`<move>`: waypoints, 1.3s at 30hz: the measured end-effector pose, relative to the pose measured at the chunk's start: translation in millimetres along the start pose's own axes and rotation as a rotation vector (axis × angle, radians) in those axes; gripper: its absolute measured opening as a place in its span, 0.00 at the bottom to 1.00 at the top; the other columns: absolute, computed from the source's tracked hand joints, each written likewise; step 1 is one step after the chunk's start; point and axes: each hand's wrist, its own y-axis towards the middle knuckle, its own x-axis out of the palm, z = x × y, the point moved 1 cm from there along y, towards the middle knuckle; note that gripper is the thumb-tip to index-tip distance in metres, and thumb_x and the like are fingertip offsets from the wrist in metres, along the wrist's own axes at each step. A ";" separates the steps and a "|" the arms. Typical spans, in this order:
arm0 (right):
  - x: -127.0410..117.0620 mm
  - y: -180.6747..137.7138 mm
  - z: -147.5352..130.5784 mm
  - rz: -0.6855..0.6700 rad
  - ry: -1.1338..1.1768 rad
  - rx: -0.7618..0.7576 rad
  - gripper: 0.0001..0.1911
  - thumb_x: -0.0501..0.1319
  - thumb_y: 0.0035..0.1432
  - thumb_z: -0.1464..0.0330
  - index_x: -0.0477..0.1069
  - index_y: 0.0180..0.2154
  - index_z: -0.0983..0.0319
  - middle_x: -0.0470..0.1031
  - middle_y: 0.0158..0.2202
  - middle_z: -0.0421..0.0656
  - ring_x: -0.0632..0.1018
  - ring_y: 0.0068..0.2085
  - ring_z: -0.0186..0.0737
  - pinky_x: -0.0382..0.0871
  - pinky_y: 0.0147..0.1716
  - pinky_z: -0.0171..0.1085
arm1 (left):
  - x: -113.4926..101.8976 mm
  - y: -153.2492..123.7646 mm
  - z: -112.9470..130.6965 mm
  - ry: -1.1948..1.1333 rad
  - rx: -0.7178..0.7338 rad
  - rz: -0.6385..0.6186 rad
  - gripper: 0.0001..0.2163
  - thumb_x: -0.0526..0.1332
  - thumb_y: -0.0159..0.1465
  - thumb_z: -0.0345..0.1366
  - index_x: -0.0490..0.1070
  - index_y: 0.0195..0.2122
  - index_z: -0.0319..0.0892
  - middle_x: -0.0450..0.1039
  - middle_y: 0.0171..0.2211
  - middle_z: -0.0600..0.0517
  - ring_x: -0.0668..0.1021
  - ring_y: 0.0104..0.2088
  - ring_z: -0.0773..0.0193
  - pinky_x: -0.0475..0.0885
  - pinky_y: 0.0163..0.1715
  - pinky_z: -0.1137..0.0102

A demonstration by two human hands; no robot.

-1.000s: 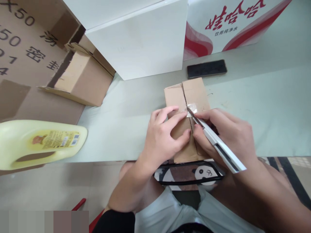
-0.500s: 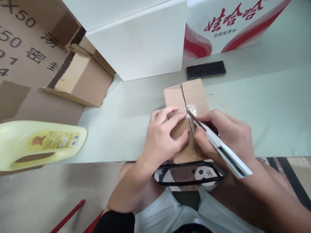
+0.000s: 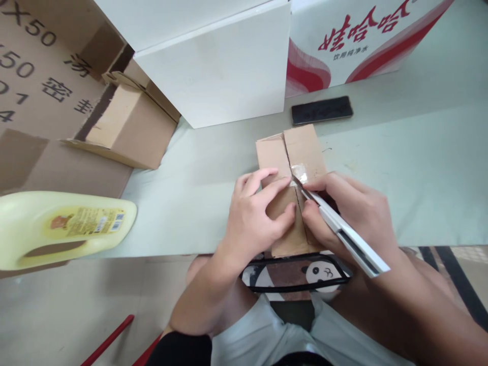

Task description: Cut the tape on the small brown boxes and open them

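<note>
A small brown cardboard box (image 3: 305,147) lies at the table's front edge, with a strip of clear tape (image 3: 299,172) across the seam between its top flaps. Curled over the box's left side, my left hand (image 3: 253,208) holds it down with thumb and fingertips pressed on the top. My right hand (image 3: 354,208) is closed around a white utility knife (image 3: 348,234). The dark blade slants to the upper left, and its tip touches the seam by the tape, close to my left fingertips. Part of the box is hidden under both hands.
Behind the box lies a black phone (image 3: 322,110). White panels (image 3: 217,71) and a red-and-white carton (image 3: 343,56) stand at the back. An open cardboard box (image 3: 133,122) and a pale yellow bottle (image 3: 30,218) are to the left. A panda-print bag (image 3: 320,274) is below the table edge.
My right hand and the utility knife have shifted slightly left and up, and the knife's rear end has risen a little. My left hand stays on the box.
</note>
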 end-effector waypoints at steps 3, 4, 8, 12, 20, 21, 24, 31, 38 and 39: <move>-0.2 -0.5 -0.5 0.002 0.007 0.014 0.04 0.58 0.56 0.69 0.71 0.34 0.56 0.77 0.29 0.41 0.75 0.26 0.37 0.66 0.26 0.36 | 0.3 0.1 -0.2 -0.002 -0.005 -0.004 0.17 0.65 0.65 0.41 0.79 0.55 0.48 0.73 0.60 0.47 0.73 0.58 0.50 0.70 0.61 0.54; -0.2 -0.6 -0.5 0.002 0.007 0.014 0.04 0.58 0.56 0.69 0.71 0.34 0.56 0.77 0.29 0.41 0.75 0.26 0.37 0.66 0.26 0.36 | 0.4 0.1 -0.3 -0.003 -0.008 -0.006 0.17 0.65 0.65 0.41 0.79 0.55 0.48 0.73 0.60 0.47 0.73 0.58 0.50 0.70 0.61 0.54; 0.2 -0.3 -0.1 0.003 -0.003 0.008 0.04 0.59 0.55 0.69 0.72 0.34 0.57 0.78 0.29 0.42 0.74 0.25 0.37 0.65 0.24 0.36 | 1.0 0.1 -0.9 -0.015 0.006 0.005 0.17 0.65 0.65 0.40 0.79 0.55 0.46 0.74 0.59 0.46 0.72 0.58 0.51 0.69 0.62 0.54; 1.4 0.3 0.2 -0.005 -0.053 -0.007 0.05 0.60 0.57 0.69 0.74 0.35 0.59 0.79 0.30 0.42 0.75 0.25 0.37 0.65 0.23 0.35 | 2.0 0.5 -1.4 -0.022 0.017 0.014 0.17 0.66 0.65 0.39 0.79 0.55 0.44 0.74 0.59 0.46 0.72 0.57 0.51 0.70 0.62 0.55; 2.1 -0.3 2.5 0.035 -0.016 -0.054 0.06 0.59 0.56 0.71 0.74 0.35 0.59 0.79 0.30 0.41 0.76 0.25 0.35 0.68 0.24 0.34 | 1.8 0.1 -1.5 -0.024 0.017 0.018 0.17 0.66 0.65 0.39 0.79 0.55 0.45 0.74 0.59 0.46 0.72 0.58 0.51 0.70 0.62 0.56; 1.9 -0.6 2.9 0.034 -0.004 -0.056 0.06 0.59 0.55 0.71 0.73 0.35 0.59 0.79 0.29 0.41 0.75 0.24 0.34 0.68 0.24 0.34 | 1.6 0.1 -1.4 -0.024 0.019 0.020 0.17 0.66 0.65 0.39 0.79 0.55 0.45 0.74 0.59 0.46 0.72 0.58 0.51 0.70 0.62 0.56; 1.4 -1.5 3.1 0.042 0.012 -0.053 0.06 0.58 0.54 0.72 0.73 0.35 0.59 0.78 0.29 0.40 0.75 0.24 0.34 0.68 0.24 0.34 | 1.2 0.5 -0.9 -0.019 0.019 0.019 0.17 0.65 0.65 0.39 0.79 0.55 0.45 0.74 0.59 0.46 0.73 0.57 0.52 0.70 0.62 0.56; 0.0 -2.0 1.9 0.005 -0.008 -0.007 0.06 0.60 0.57 0.68 0.76 0.35 0.60 0.80 0.28 0.42 0.76 0.25 0.36 0.68 0.24 0.35 | 2.1 0.5 -1.2 -0.023 0.011 0.019 0.17 0.66 0.65 0.39 0.79 0.54 0.46 0.74 0.59 0.47 0.73 0.58 0.52 0.70 0.62 0.56; 2.1 -0.7 3.3 -0.019 -0.034 -0.041 0.08 0.61 0.61 0.67 0.78 0.37 0.62 0.81 0.31 0.43 0.79 0.27 0.37 0.68 0.24 0.34 | 2.3 0.2 -1.4 -0.031 0.013 0.023 0.17 0.66 0.65 0.38 0.80 0.54 0.45 0.74 0.59 0.47 0.73 0.57 0.52 0.70 0.62 0.56; 2.5 -1.1 3.3 -0.012 -0.034 -0.044 0.07 0.61 0.60 0.67 0.78 0.37 0.62 0.81 0.31 0.43 0.78 0.27 0.37 0.67 0.24 0.34 | 2.3 0.2 -1.3 -0.034 0.014 0.024 0.17 0.66 0.65 0.38 0.80 0.54 0.45 0.74 0.59 0.46 0.73 0.57 0.52 0.70 0.62 0.56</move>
